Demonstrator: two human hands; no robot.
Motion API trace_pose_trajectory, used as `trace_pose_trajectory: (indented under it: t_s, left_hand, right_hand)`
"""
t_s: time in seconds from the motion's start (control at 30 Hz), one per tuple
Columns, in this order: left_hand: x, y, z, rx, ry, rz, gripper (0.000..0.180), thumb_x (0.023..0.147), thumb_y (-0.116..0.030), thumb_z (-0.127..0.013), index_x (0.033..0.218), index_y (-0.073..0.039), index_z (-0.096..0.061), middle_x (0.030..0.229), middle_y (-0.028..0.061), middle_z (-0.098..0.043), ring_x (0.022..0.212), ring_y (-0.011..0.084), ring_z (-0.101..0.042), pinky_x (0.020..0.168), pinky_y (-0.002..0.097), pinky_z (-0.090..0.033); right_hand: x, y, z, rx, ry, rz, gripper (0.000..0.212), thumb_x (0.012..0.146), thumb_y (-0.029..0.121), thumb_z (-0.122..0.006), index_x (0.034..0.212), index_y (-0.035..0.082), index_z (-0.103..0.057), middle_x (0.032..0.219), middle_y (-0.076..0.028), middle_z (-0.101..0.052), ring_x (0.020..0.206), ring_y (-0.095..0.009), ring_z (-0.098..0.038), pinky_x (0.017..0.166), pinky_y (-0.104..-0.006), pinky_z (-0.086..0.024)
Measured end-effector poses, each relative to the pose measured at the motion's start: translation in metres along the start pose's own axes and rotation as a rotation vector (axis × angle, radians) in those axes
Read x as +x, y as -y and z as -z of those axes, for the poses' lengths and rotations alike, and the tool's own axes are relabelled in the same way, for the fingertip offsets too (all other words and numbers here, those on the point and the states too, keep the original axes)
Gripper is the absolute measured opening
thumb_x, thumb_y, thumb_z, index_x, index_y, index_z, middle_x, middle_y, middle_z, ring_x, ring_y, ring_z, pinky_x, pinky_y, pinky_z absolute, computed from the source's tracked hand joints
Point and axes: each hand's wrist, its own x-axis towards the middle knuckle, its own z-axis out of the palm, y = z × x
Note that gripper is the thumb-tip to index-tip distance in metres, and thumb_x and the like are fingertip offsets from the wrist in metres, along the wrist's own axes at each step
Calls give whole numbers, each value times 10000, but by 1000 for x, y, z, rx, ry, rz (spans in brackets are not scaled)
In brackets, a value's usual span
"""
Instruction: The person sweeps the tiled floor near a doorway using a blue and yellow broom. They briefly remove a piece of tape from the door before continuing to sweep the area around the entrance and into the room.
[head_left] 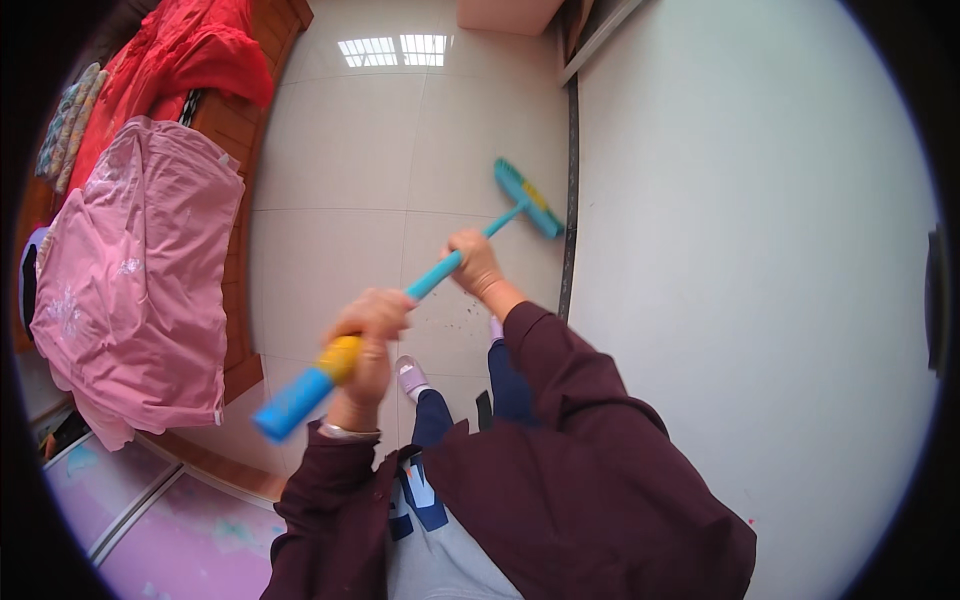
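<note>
Head view, sole view. The broom [434, 278] is in both hands, its shaft slanting across in front of the body. Left hand [374, 322]: fingers wrapped round the shaft just beyond the yellow collar [341, 358]; blurred, so exact finger placement cannot be told. Right hand [473, 262]: closed round the shaft farther ahead, nearer the brush [528, 200]. The brush lies ahead and to the right of the right hand, just beside the black strip [571, 190]; whether its bristles press on the floor [340, 150] cannot be told. Dark specks [465, 308] lie below the right hand, short of the feet.

Handling, as judged: light overall, with a stiff, straight shaft and springier bristles; not fragile. The smooth shaft could slip or twist in loose fingers. Sound holds: one hand by the collar or the blue grip [292, 404], the other along mid-shaft, well apart.
</note>
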Motion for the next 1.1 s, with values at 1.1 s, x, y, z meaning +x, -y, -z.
trace_pose_trajectory:
  t_s: [1.1]
  left_hand:
    - [84,-69,45,81,206,-115,162,826,-162,-642,777,-75,-514,745,57,-566,802,223,-570,909,437,-420]
  right_hand:
    - [162,32,31,-93,328,231,156,762,169,-652,644,78,-604,694,-127,-624,718,-339,-602,651,-428,-500]
